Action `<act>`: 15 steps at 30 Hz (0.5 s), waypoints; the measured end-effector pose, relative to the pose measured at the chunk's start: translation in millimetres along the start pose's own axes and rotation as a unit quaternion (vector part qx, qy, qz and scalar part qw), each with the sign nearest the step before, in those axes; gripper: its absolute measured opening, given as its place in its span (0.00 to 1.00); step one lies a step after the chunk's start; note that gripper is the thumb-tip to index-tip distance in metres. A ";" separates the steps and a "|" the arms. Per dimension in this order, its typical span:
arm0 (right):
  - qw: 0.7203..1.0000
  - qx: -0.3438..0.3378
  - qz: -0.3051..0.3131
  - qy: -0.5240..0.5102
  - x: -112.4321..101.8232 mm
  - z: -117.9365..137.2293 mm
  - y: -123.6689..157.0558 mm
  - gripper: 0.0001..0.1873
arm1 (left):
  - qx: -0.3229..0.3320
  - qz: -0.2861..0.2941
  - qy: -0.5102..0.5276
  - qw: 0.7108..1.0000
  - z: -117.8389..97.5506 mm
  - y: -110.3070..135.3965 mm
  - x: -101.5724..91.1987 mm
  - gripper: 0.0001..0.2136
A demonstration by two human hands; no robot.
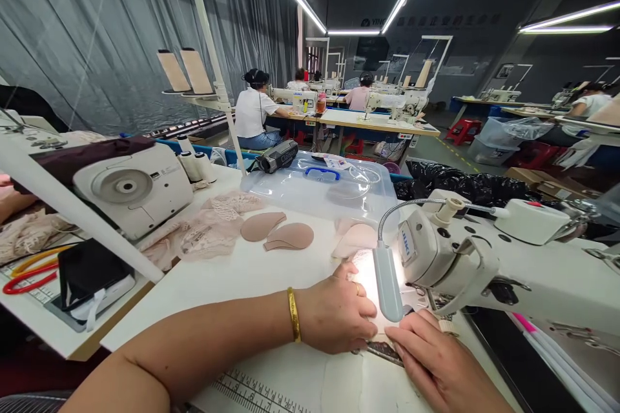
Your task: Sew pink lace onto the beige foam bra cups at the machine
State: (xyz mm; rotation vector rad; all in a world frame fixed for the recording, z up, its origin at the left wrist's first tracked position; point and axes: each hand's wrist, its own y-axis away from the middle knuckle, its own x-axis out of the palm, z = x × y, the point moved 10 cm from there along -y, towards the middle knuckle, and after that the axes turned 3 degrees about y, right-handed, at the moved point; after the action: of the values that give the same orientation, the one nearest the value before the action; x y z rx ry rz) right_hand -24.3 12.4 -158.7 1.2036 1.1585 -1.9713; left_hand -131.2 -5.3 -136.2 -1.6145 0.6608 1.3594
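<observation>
Under the lit lamp (pixel 388 287) of the white sewing machine (pixel 448 258), both my hands work at a pale pink fabric piece (pixel 357 241), part of which looks like a bra cup with lace. My left hand (pixel 334 311), with a gold bangle (pixel 293 314) at the wrist, lies over it from the left, fingers curled onto the cloth. At the near side of the needle area, my right hand (pixel 431 355) has its fingertips drawn together at the cloth's edge. Glare and the lamp hide the needle and much of the fabric.
Beige foam cups (pixel 289 237) and pale lace pieces (pixel 208 232) lie left of my hands. Behind stands a clear plastic box (pixel 320 190) with a dark Clarion-marked object (pixel 278 156) on it. A thread-stand pole (pixel 213 58) rises at left. Co-workers (pixel 256 110) sit farther back.
</observation>
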 end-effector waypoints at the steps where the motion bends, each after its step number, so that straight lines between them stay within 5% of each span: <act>1: 1.000 0.003 -0.004 0.005 2.7 -2.4 1.9 0.12 | -0.003 -0.001 -0.003 1.000 1.4 -0.6 0.2 0.06; 8: 0.996 0.065 -0.025 0.058 29.4 -29.6 19.8 0.17 | -0.031 0.022 -0.008 0.999 17.1 -7.1 5.0 0.08; 15: 0.985 0.117 -0.056 0.113 29.5 -41.9 21.0 0.18 | -0.063 0.050 -0.012 0.997 35.3 -14.8 19.3 0.11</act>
State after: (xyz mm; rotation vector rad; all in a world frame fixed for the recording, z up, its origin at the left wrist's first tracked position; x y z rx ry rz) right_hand -3.4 38.7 -202.7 1.5464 1.1494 -2.1449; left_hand -130.7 35.2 -150.2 -1.6804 0.6610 1.5177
